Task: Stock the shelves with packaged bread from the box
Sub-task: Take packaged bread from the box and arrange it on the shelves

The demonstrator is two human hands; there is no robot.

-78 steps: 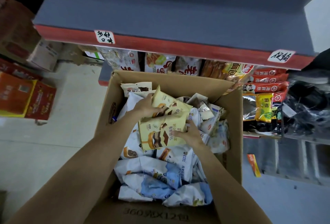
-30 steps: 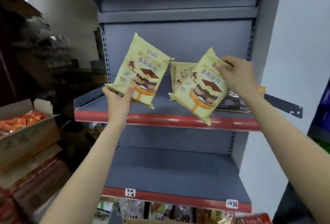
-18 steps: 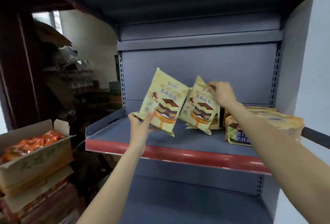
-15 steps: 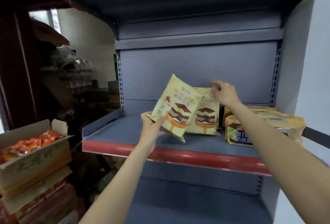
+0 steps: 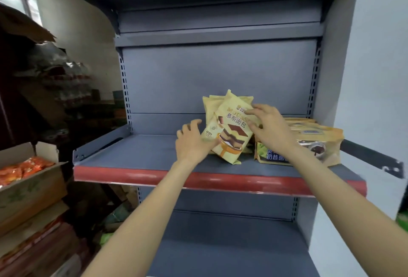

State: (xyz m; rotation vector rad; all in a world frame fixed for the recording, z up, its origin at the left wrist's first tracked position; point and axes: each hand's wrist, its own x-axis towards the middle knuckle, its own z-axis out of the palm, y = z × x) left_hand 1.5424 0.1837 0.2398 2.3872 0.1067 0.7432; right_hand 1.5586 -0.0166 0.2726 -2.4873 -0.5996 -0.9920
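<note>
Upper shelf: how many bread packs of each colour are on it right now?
Pale yellow plastic bread packs: at least 2, overlapping
Orange-yellow plastic bread bags: at least 2, stacked
Total: at least 4

Left hand (image 5: 191,142) and right hand (image 5: 268,125) on yellow bread packs (image 5: 229,130) (leaning), grey shelf (image 5: 136,155)

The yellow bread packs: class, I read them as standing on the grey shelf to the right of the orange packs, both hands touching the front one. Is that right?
One slip: the head view shows the yellow bread packs left of the orange packs, not right. They do stand on the grey shelf, left hand and right hand touching the front one.
</note>
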